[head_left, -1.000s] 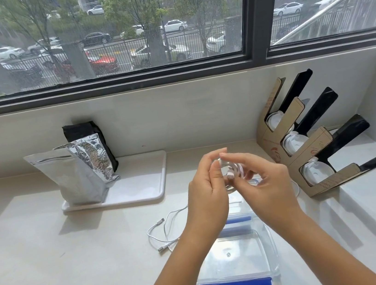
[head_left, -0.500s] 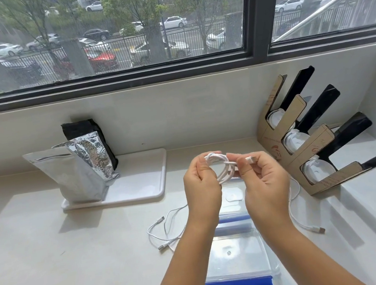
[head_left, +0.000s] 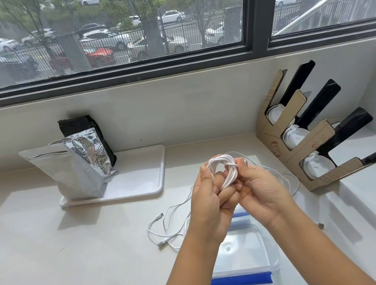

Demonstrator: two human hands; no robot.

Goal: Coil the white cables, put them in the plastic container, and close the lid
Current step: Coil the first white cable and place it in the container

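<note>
A white cable coil [head_left: 225, 168] is held up above the counter between both hands. My left hand [head_left: 210, 199] grips its lower left side, and my right hand [head_left: 260, 189] pinches its right side with thumb and fingers. Below my hands sits a clear plastic container [head_left: 265, 250] with blue clips, partly hidden by my forearms. A loose white cable [head_left: 164, 225] lies in loops on the counter left of the container. Another white cable [head_left: 288, 179] curves on the counter to the right, with a plug end near the container.
A white tray [head_left: 139, 180] at the back left holds a silver foil bag [head_left: 74, 168] and a black bag [head_left: 85, 125]. A cardboard rack [head_left: 308, 147] with black-handled tools stands at the right by the wall. A window runs along the back.
The coil has been wound tighter and now sits lower between my hands. My right hand no longer holds a plug end out to the side; it has closed in against the coil.
</note>
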